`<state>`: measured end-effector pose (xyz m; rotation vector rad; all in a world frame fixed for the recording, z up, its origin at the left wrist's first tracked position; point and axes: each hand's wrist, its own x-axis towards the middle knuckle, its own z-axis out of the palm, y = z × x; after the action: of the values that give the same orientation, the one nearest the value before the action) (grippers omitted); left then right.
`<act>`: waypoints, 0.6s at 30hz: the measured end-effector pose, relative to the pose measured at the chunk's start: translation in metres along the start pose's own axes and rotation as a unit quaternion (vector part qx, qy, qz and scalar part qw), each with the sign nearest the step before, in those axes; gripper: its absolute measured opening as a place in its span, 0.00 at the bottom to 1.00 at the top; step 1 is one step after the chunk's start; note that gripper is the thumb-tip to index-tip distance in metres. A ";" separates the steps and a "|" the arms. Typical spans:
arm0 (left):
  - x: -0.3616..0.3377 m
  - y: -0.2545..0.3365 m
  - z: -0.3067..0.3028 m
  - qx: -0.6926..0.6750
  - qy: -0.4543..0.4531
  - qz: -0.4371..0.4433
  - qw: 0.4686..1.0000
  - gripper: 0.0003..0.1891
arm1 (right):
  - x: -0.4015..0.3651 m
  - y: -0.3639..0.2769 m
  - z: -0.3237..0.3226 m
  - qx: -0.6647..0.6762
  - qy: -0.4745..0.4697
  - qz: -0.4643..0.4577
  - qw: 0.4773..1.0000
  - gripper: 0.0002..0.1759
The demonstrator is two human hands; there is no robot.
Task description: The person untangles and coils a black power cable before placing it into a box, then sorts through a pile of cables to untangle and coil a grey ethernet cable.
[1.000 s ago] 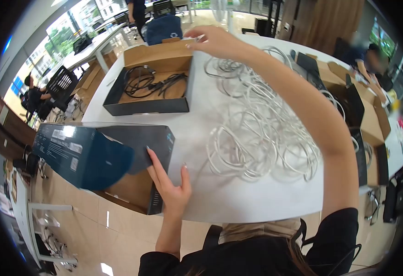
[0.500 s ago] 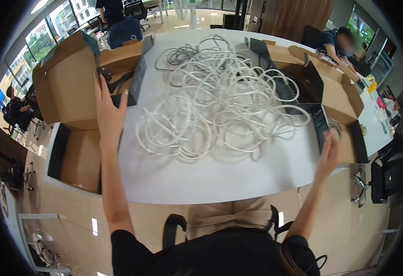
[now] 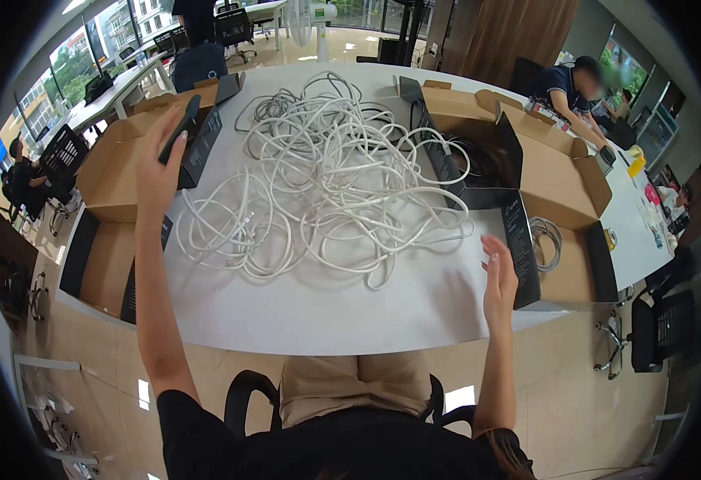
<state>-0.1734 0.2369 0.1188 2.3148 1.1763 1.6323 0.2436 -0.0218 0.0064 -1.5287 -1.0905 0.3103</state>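
My left hand (image 3: 160,164) is raised at the left-hand boxes, thumb and fingers closed around a narrow dark piece (image 3: 181,130) that looks like a box flap. Behind it stands an upright brown lid (image 3: 109,172) of the left cardboard box. My right hand (image 3: 500,282) hovers over the table's right side with fingers loosely apart and nothing in them. Just beyond it, a grey coiled cable (image 3: 546,245) lies inside the front right box (image 3: 572,272). Between my hands spreads a big tangle of white cables (image 3: 342,168).
Dark cables (image 3: 470,160) fill the back right box (image 3: 514,148). The front left box (image 3: 104,264) sits at the white table's (image 3: 334,320) left edge. Another person (image 3: 562,92) sits at the far right. A white fan (image 3: 310,22) stands behind the table.
My right hand has come away from the coiled cable in the right box, moving left over the table. My left hand has moved up to the dark flap. The view has shifted.
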 end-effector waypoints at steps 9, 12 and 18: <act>-0.110 0.211 -0.058 -0.092 0.027 0.427 0.899 0.20 | 0.079 0.021 0.061 0.068 -0.153 0.160 0.973 0.52; -0.089 0.247 -0.102 -0.340 -0.146 -0.162 0.915 0.20 | 0.067 0.002 0.076 0.072 -0.108 0.114 0.985 0.53; -0.119 0.224 -0.071 -0.116 -0.115 0.299 0.940 0.22 | 0.055 -0.015 0.098 0.068 -0.131 0.061 0.987 0.47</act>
<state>-0.1287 -0.0192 0.1617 2.7521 0.2157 1.4650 0.1960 0.0808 0.0115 -1.4624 -1.1552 0.6734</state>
